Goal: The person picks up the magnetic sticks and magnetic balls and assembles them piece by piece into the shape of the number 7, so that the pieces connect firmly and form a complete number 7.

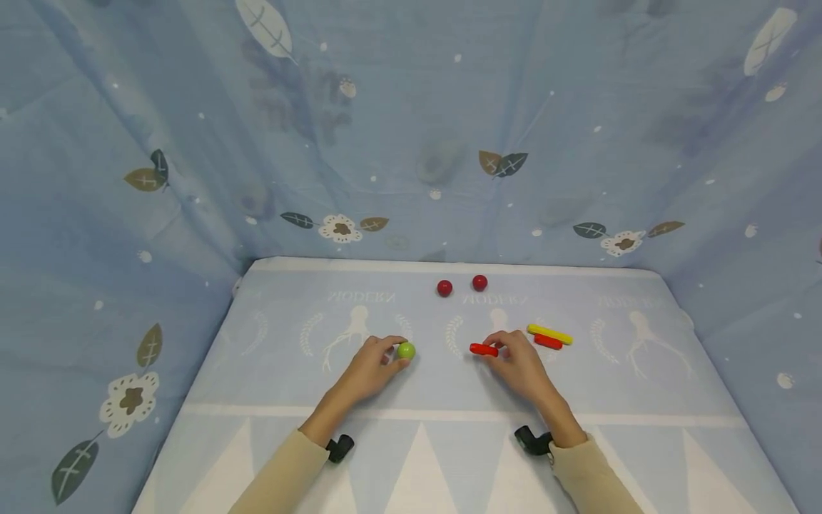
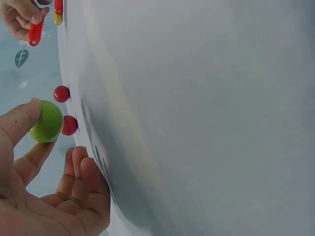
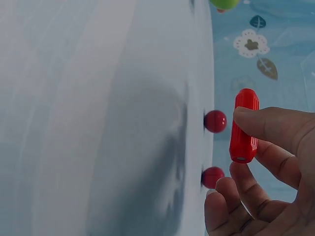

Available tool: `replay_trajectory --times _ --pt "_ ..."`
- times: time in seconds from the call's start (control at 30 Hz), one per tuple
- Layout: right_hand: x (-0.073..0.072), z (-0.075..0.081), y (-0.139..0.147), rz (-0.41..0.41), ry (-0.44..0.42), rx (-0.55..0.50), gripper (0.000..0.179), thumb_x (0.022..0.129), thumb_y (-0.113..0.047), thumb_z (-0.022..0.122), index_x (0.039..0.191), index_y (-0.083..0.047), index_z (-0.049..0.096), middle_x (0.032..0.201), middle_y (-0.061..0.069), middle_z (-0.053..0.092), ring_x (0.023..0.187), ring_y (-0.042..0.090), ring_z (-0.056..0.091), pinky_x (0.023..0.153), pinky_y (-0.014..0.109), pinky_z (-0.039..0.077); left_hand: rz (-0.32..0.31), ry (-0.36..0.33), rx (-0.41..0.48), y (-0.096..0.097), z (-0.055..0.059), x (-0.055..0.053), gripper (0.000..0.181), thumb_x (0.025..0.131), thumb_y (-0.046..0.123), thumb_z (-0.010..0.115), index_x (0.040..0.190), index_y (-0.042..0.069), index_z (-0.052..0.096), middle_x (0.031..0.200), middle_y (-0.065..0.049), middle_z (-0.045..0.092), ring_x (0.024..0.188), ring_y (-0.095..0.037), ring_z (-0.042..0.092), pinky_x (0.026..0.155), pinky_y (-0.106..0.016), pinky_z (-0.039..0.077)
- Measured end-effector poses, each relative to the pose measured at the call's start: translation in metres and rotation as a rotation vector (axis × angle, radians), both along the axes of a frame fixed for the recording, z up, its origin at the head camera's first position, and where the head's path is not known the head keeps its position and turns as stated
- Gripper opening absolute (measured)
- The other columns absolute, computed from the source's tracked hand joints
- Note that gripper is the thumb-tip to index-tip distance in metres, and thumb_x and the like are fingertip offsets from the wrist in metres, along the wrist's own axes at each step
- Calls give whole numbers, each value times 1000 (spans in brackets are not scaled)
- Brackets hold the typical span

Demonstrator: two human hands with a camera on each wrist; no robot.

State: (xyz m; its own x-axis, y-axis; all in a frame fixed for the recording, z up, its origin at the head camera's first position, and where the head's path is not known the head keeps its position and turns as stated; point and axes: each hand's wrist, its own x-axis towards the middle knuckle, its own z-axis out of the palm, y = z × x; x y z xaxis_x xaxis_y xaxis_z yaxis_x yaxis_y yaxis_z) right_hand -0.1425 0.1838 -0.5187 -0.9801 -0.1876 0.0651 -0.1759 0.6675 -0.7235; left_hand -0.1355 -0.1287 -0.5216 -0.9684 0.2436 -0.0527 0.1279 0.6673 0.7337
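Note:
Between thumb and forefinger my left hand [image 1: 372, 370] pinches a glossy green ball [image 1: 406, 350], held above the table in the left wrist view. The other fingers of that hand are bent near the tabletop. My right hand [image 1: 521, 365] pinches a short red rod [image 1: 483, 350] by thumb and finger. A small grey spot shows on the rod's end [image 3: 241, 158] in the right wrist view. The ball and the rod are apart, with a stretch of table between them.
Two dark red balls [image 1: 444, 288] [image 1: 479, 283] sit near the table's back edge. Right of my right hand lie a longer yellow rod [image 1: 557, 335] and another red rod [image 1: 548, 342], side by side. Blue patterned cloth [image 1: 411, 128] surrounds the table [image 1: 270, 300].

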Motion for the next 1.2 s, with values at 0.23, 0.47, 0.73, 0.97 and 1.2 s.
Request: replay_trajectory --times 0.23,0.47,0.73,0.97,1.2 --pt "0 -3 -12 34 -7 -14 22 86 -9 80 105 -13 70 97 4 57 83 21 50 69 33 45 -12 -24 -7 -7 -2 9 40 93 30 73 131 21 64 109 -7 58 88 -18 55 73 -37 47" --pt "-2 -7 -24 66 -4 -27 22 85 -8 80 104 -15 70 94 4 56 81 21 51 68 32 44 -30 -34 -8 -7 -2 11 38 93 27 74 129 18 66 107 -7 57 88 -18 54 72 -37 46" --pt "-4 -9 -37 93 -38 -33 22 85 -11 81 102 -17 71 91 2 54 78 19 49 65 31 42 -40 -35 -21 -6 -2 11 37 93 26 74 128 17 66 107 -7 56 87 -18 52 72 -36 45" --pt "-5 -12 -51 133 -41 -41 21 85 -10 81 102 -17 71 90 3 53 75 18 47 63 31 41 -52 -41 -31 -7 -1 10 38 93 27 74 128 16 67 106 -6 54 85 -17 49 70 -35 43" --pt "-8 -13 -63 161 -48 -30 18 86 -11 81 101 -16 72 89 1 53 75 17 47 64 31 42 -72 -52 -16 -10 -3 8 39 94 28 73 129 15 66 104 -6 53 83 -17 45 68 -34 41"
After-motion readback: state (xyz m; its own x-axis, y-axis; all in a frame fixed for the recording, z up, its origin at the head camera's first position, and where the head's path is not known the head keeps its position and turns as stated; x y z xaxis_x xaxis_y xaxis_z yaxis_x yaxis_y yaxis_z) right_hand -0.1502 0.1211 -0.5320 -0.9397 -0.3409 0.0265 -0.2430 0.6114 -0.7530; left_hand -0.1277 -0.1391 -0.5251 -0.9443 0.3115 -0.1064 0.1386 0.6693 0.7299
